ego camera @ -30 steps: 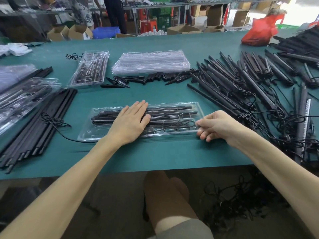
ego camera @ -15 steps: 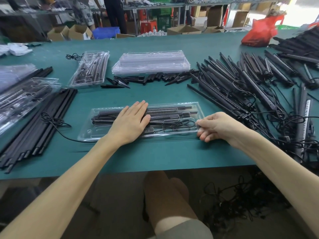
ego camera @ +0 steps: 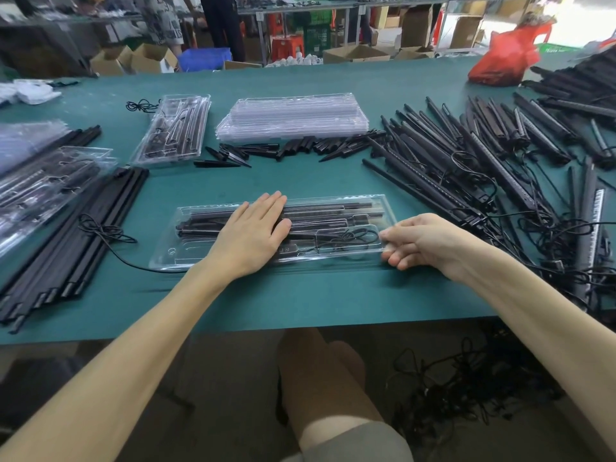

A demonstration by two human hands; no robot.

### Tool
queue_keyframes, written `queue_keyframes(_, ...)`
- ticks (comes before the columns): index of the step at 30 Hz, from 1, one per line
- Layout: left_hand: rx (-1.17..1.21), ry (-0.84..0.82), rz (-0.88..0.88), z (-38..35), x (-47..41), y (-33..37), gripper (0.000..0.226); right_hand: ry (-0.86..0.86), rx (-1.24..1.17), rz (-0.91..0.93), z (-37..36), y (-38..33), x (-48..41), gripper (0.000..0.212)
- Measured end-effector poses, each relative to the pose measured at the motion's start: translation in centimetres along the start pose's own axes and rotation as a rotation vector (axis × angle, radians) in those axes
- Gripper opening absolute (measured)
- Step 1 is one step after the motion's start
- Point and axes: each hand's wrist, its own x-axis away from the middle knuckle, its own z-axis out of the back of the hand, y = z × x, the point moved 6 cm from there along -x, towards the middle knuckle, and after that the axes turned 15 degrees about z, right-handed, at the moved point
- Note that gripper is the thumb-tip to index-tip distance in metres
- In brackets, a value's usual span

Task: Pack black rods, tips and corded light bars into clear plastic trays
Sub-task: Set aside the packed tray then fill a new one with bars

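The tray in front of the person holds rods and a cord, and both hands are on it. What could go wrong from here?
1. A loose cord reaches the tray's near edge; sliding the tray may drag it along.
2. The right hand grips only the tray's right end, the left hand lies flat on top; lifted so, the thin tray may bend and its rods shift.
3. Tangled cords lie close by the right hand and may snag.

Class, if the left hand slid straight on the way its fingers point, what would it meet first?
Beyond the far rim of the tray, the left hand would probably meet the loose black tips first, before the stack of empty trays.
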Motion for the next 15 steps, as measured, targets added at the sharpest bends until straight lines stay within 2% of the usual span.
queue_keyframes(15, 0.008, 0.01, -0.011, 0.05, -0.03, 0.04, 0.059, 0.043, 0.055, -0.002, -0.43, -0.16, 0.07, 0.01)
